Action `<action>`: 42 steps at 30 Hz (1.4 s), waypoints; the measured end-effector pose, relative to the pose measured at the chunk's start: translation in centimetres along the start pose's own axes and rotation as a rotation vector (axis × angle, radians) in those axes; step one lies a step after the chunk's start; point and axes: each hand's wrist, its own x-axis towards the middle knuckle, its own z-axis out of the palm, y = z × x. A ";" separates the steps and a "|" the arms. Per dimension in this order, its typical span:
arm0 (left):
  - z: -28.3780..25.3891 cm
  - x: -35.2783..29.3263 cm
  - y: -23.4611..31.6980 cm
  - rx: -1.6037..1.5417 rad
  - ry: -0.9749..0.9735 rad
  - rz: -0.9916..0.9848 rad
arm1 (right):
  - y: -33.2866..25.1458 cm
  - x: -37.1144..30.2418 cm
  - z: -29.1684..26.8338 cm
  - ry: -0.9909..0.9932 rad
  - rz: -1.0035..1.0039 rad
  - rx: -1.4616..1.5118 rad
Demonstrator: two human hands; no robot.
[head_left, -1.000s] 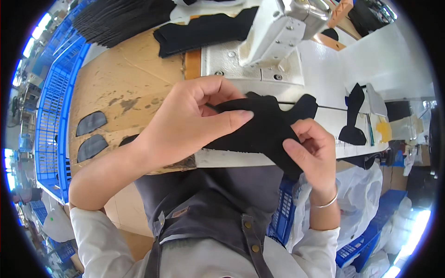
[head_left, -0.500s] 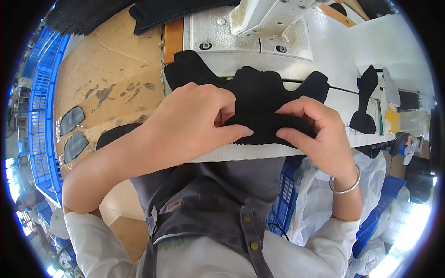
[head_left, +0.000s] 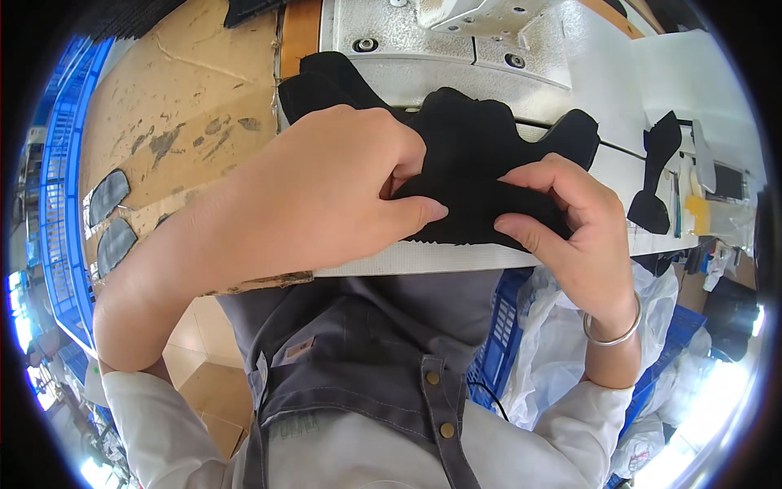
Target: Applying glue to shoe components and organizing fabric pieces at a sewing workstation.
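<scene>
Both hands on the black cloth piece [head_left: 468,134] at the desk's [head_left: 407,261] front edge!

And here we are, looking down on it: the dark cloth lies over the white desk, right in front of the white metal machine [head_left: 415,41], its scalloped far side showing lobes to left and right. The left grip [head_left: 350,187] is closed on it, thumb pressed flat to the fabric, fingers curled in, their tips hidden. Over to the right grip [head_left: 600,244], also closed, thumb and fingers pinching a fold of that same cloth, a silver bangle [head_left: 611,341] circling the wrist. The ragged near edge sits just above the desk's rim, close to the grey apron [head_left: 350,350].

Out left, on the stained brown board [head_left: 195,90], two small dark grey pieces [head_left: 110,198] lie one below the other, near the blue crate [head_left: 61,204]. Far right, well apart from the hands, a narrow-waisted black piece [head_left: 658,171] lies on the desk, and a whitish plastic bag [head_left: 562,350] bulges below.
</scene>
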 end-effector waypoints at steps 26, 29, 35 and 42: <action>0.5 -0.4 -0.2 0.119 0.095 0.098 | -0.6 0.4 0.9 0.028 -0.118 -0.179; 0.6 -0.9 -0.6 0.168 0.157 0.149 | -1.3 0.6 1.4 0.012 -0.087 -0.277; 0.0 -1.5 -1.1 0.140 0.131 0.189 | -1.9 0.5 1.6 0.009 -0.010 -0.298; -0.5 -1.5 -1.4 0.231 0.155 0.101 | -1.9 0.7 1.6 0.015 -0.115 -0.385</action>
